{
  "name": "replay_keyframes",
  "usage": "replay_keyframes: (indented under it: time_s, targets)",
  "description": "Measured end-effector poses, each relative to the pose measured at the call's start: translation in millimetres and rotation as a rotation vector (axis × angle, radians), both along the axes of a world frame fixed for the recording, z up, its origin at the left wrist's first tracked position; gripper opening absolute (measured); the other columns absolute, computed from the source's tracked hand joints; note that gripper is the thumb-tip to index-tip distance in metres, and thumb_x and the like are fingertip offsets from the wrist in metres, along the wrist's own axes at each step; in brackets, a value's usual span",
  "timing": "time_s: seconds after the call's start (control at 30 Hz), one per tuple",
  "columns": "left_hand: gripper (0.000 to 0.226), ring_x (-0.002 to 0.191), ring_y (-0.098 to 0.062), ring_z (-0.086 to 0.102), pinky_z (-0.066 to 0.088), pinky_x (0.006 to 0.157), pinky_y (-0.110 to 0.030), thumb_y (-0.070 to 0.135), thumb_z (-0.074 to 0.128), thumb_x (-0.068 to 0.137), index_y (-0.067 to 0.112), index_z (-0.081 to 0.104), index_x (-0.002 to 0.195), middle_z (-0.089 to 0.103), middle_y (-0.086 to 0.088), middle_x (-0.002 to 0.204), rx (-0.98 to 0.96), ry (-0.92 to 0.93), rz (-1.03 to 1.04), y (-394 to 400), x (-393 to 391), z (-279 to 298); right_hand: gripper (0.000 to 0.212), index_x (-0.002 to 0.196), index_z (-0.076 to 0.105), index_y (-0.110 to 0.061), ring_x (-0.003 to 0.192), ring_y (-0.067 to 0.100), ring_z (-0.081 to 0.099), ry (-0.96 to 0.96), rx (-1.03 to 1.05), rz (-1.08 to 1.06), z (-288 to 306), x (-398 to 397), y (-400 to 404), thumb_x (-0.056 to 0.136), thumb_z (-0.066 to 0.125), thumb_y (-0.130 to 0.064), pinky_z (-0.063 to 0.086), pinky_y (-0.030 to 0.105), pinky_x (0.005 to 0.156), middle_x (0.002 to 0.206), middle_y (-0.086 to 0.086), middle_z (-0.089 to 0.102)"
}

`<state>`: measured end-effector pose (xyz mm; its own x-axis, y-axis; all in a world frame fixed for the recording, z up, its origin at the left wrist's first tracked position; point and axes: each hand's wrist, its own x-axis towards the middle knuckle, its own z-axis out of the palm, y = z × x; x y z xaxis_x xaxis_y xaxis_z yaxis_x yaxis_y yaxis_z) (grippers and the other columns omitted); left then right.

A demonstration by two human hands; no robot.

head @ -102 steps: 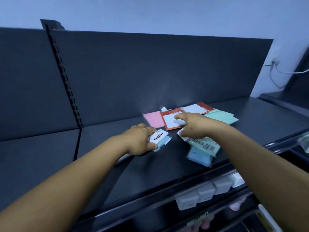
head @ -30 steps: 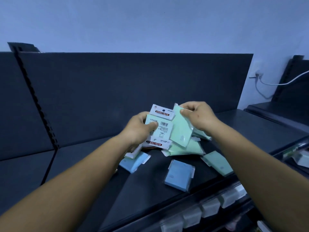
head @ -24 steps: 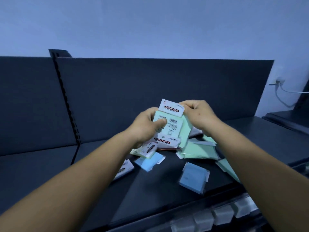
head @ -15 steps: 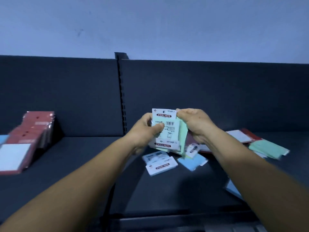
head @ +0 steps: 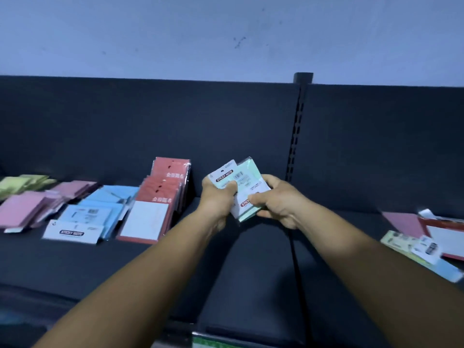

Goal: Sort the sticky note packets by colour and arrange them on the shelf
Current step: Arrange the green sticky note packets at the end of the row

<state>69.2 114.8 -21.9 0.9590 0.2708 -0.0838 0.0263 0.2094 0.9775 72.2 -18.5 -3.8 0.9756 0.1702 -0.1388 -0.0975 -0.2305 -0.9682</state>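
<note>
View swung left w/ green packets (head: pixel 247 189) off the mixed pile, now above shelf (head: pixel 251 272) just right of red stack (head: pixel 165 187). L hand (head: pixel 218 199) + R hand (head: pixel 273 202) both grip them. Likely next: start green row.

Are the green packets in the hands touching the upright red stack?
Apart. The head view shows dark shelf back between the green packets, held by both hands, and the red stack.

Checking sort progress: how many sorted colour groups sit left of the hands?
4: yellow-green pile far left, pink pile, blue pile, red stack nearest the hands; more may be cut off.
</note>
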Motion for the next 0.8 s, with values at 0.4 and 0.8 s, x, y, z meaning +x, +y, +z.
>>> replay_keyframes:
  time_s: [0.4,0.8]
  targets:
    - [0.062,0.107,-0.022,0.06,0.052,0.093,-0.034,0.009,0.066,0.075,0.019,0.042,0.132,0.054,-0.005,0.125,0.679,0.108,-0.221,52.8,32.9,-24.0,0.046,0.119,0.054,-0.027,0.092,0.018,0.064,-0.258,-0.656,0.09,-10.5,59.9,47.0,0.081,0.057,0.0,0.053,0.032,0.08,0.102,-0.002,0.067]
    - [0.09,0.129,-0.029,0.036,0.034,0.109,-0.033,0.011,0.064,0.084,0.014,0.005,0.151,0.013,-0.006,0.148,0.909,0.031,-0.192,40.0,36.3,-24.5,0.067,0.14,0.036,-0.017,0.11,0.021,0.053,-0.269,-0.568,-0.198,-29.9,51.4,42.9,0.083,0.07,-0.018,0.045,0.028,0.092,0.135,0.005,0.037]
